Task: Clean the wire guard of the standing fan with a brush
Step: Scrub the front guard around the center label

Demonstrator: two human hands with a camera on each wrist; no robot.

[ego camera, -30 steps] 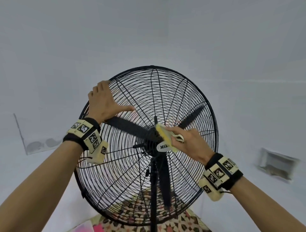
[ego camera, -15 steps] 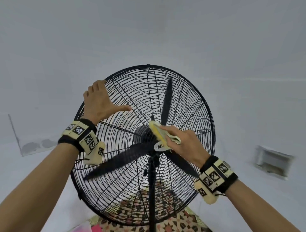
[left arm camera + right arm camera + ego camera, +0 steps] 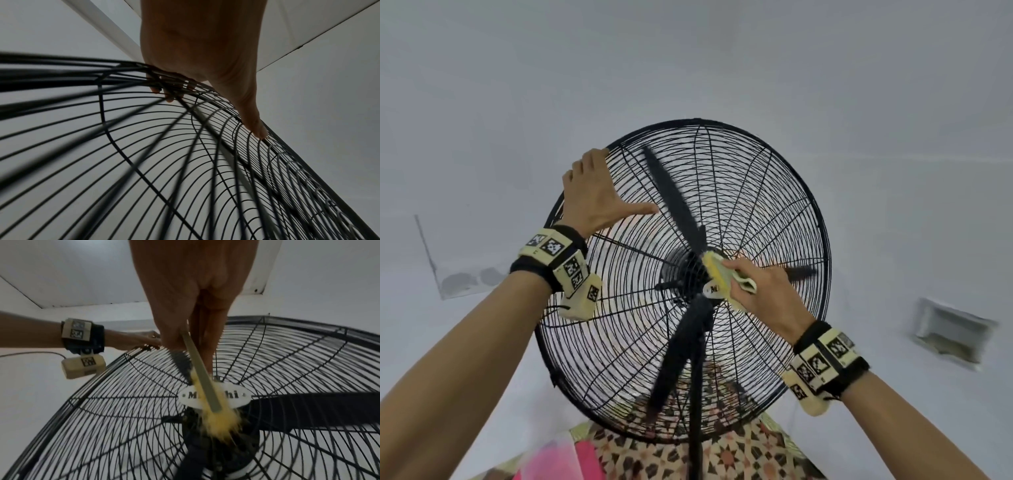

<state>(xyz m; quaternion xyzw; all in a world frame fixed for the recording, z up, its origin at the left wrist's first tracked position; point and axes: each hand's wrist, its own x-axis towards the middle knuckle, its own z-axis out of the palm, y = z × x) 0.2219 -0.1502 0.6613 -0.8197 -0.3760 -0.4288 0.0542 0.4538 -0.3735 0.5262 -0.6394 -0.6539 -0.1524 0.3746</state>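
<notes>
Black wire guard (image 3: 774, 192), yellow-bristled brush (image 3: 218, 420)

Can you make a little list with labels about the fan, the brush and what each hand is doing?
fan: big black round wire guard on a black stand pole, three black blades inside
brush: yellow-bristled brush with a pale handle, bristles at the white centre badge
left hand: fingers hooked over the guard's upper-left rim, thumb on the wires
right hand: grips the brush handle
</notes>
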